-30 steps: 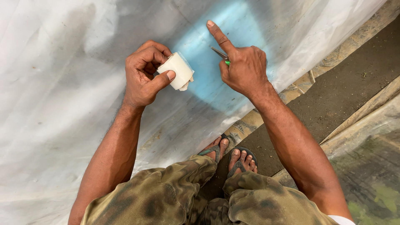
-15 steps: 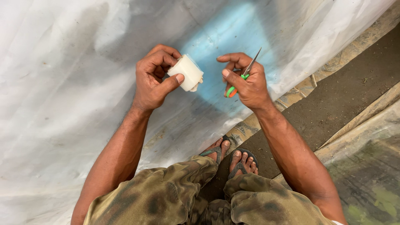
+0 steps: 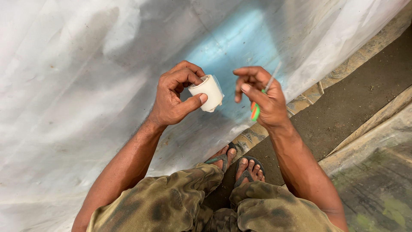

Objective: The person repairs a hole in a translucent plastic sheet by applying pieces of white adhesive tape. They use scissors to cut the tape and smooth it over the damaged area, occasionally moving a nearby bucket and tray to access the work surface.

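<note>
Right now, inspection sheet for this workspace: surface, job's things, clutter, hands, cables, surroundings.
Surface: pale translucent plastic sheet, wrinkled, with a blue patch showing through near the hands.
Job's things: white roll of tape; thin tool with a green and orange handle, metal tip pointing up.
Clutter: nothing seen.
Hands: left hand grips the roll between thumb and fingers; right hand holds the tool, fingers curled, apart from the roll.
Cables: nothing seen.
Surroundings: dark ground strip at right, camouflage trousers, feet in sandals.
</note>
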